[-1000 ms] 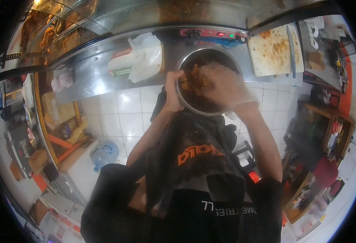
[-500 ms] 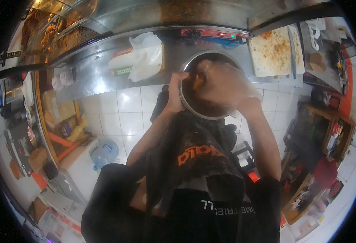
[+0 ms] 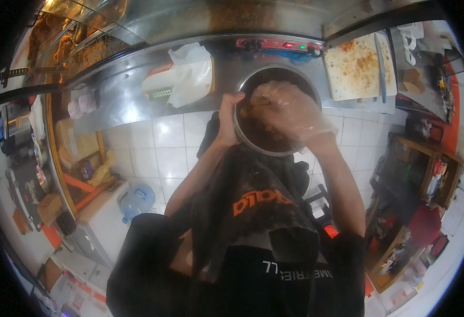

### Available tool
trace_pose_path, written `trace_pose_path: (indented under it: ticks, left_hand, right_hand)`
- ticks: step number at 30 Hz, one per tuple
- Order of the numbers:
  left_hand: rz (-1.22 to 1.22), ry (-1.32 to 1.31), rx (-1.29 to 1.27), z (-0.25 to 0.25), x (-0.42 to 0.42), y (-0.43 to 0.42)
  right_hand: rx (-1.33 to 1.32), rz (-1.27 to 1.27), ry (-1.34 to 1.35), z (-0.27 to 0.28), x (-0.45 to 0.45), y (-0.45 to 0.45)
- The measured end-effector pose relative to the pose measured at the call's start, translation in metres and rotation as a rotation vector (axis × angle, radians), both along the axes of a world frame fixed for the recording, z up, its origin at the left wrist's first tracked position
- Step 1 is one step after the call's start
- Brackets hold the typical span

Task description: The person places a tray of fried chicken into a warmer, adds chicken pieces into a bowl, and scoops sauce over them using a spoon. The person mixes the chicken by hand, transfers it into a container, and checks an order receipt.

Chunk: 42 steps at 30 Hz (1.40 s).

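Note:
A round metal bowl (image 3: pixel 249 146) is at the counter's front edge, with reddish-brown food (image 3: pixel 269 132) inside. My left hand (image 3: pixel 228 117) grips the bowl's left rim, its thumb over the edge. Inside the bowl is my right hand (image 3: pixel 290 111), in a clear plastic glove, entering from the right. Its fingers are curled down at the food and partly blurred, so what they hold is hard to make out.
On the steel counter (image 3: pixel 121 100) lie a white plastic bag (image 3: pixel 192 76) and a box. To the right, a knife (image 3: pixel 381 68) rests on a stained white cutting board (image 3: pixel 343 79). A water bottle (image 3: pixel 137 202) stands low at left.
My right hand has kept moving within the bowl, its fingers shifting over the food. The bowl has moved slightly down and right, my left hand still on its rim.

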State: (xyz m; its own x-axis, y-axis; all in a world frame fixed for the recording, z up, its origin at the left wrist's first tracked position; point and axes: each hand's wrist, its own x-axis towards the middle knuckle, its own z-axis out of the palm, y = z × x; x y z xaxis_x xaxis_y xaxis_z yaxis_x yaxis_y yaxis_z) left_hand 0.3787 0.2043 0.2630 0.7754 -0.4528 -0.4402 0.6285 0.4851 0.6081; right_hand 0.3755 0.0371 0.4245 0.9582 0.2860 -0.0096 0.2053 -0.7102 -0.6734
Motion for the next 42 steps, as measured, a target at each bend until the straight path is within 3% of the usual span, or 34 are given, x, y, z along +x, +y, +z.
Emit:
trace_pose_path:
  ticks: [2, 4, 7, 11, 18, 22, 24, 26, 29, 30, 32, 34, 36, 38, 39, 41, 42]
  left_hand:
    - [0.053, 0.006, 0.026, 0.0, 0.002, -0.002]
    - [0.018, 0.167, -0.144, 0.015, 0.006, 0.0]
    - [0.039, 0.153, -0.114, 0.034, 0.009, -0.007]
    - [-0.046, 0.145, -0.11, 0.049, 0.012, -0.002]
    - [0.018, 0.122, -0.113, 0.063, 0.013, 0.004]
    - [0.042, 0.146, -0.204, 0.046, 0.014, 0.003]
    - [0.032, 0.129, -0.15, 0.058, 0.013, -0.001]
    - [0.02, 0.11, -0.097, 0.054, 0.012, -0.002]
    - [0.094, 0.145, -0.121, 0.04, 0.011, 0.003]
    - [0.038, 0.131, -0.155, 0.056, 0.013, 0.004]
    - [-0.012, 0.115, -0.19, 0.052, 0.011, 0.004]
    - [0.094, 0.098, -0.123, 0.025, 0.006, 0.0]
    - [0.102, 0.075, -0.175, 0.034, 0.007, -0.004]
    - [0.074, 0.058, -0.248, 0.033, 0.005, -0.003]
    - [0.07, -0.174, -0.044, 0.024, 0.003, -0.001]
    - [0.061, -0.398, 0.16, 0.019, 0.001, -0.001]
    - [0.108, -0.283, 0.023, 0.032, 0.004, -0.004]
  right_hand:
    - [-0.107, -0.047, 0.018, 0.011, -0.001, -0.006]
    - [-0.168, 0.026, -0.012, 0.009, 0.0, -0.004]
    - [-0.387, -0.033, -0.008, -0.004, -0.005, 0.02]
    - [-0.092, 0.064, -0.104, -0.023, -0.002, 0.005]
    - [-0.053, -0.033, 0.206, 0.018, 0.001, -0.016]
    - [-0.073, -0.076, 0.011, 0.015, -0.012, 0.003]
    - [-0.484, -0.127, 0.146, 0.006, -0.02, 0.018]
    - [-0.436, -0.092, 0.052, -0.011, -0.018, 0.011]
    - [0.001, -0.148, 0.35, 0.006, -0.003, -0.008]
    - [-0.002, -0.15, 0.354, 0.013, -0.004, -0.01]
    - [-0.084, -0.165, 0.083, 0.024, -0.006, -0.011]
    - [-0.155, -0.21, 0.176, 0.024, -0.01, -0.002]
    - [-0.438, -0.173, 0.237, 0.004, -0.02, 0.009]
    - [-0.38, -0.257, 0.37, -0.024, -0.019, 0.009]
    - [-0.323, -0.288, 0.361, -0.031, -0.018, 0.01]
    - [-0.268, -0.322, 0.359, -0.032, -0.014, 0.004]
    - [-0.212, -0.24, 0.409, -0.023, -0.008, -0.005]
